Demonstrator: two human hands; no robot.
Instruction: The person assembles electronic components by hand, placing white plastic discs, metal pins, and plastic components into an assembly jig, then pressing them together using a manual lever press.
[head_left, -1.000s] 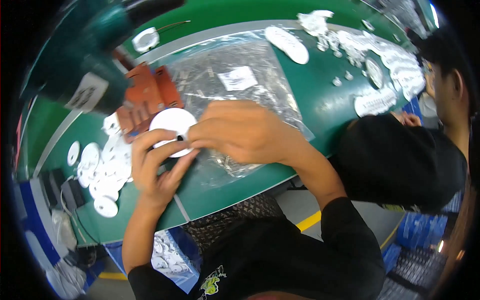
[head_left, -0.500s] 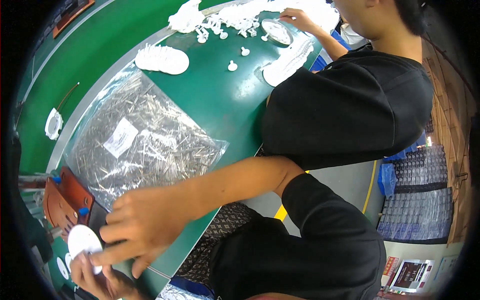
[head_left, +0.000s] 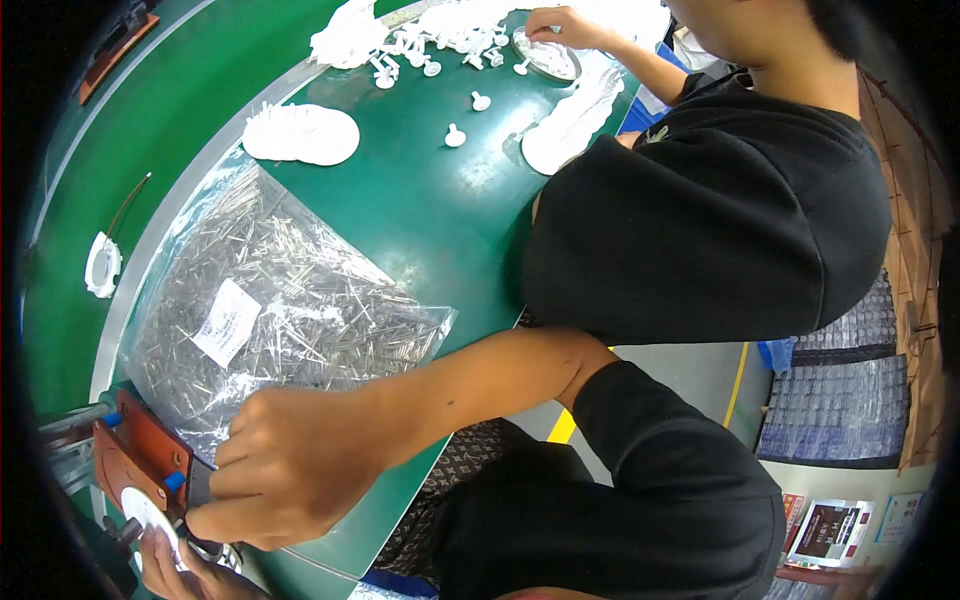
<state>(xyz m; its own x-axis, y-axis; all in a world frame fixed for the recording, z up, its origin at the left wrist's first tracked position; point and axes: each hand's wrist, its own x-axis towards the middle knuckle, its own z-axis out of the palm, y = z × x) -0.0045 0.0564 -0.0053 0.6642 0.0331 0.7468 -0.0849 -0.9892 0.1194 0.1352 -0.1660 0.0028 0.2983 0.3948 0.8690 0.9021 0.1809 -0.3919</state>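
At the lower left, my left hand (head_left: 180,572) grips a thin white disc (head_left: 140,508) by its near edge. The disc is tilted and lies against a metal rod end (head_left: 122,532) of a small machine. My right hand (head_left: 290,465) reaches across from the right, knuckles up, with its fingers curled and pinched close to the disc; what lies between the fingertips is hidden. Just beyond both hands is the machine's orange-brown bracket (head_left: 125,465) with a blue-tipped part. A clear bag of thin metal pins (head_left: 300,290) lies beyond my right forearm.
A row of white discs (head_left: 300,135) lies on the green table (head_left: 420,200). White stemmed parts (head_left: 455,135) are scattered farther back. At the far right a co-worker's hand (head_left: 565,27) is over a round tray (head_left: 545,60). A white ring with a wire (head_left: 103,265) lies at left.
My left hand has brought the disc down and left against the machine. My right hand's fingers have curled in. The co-worker's hand has moved left over the tray.
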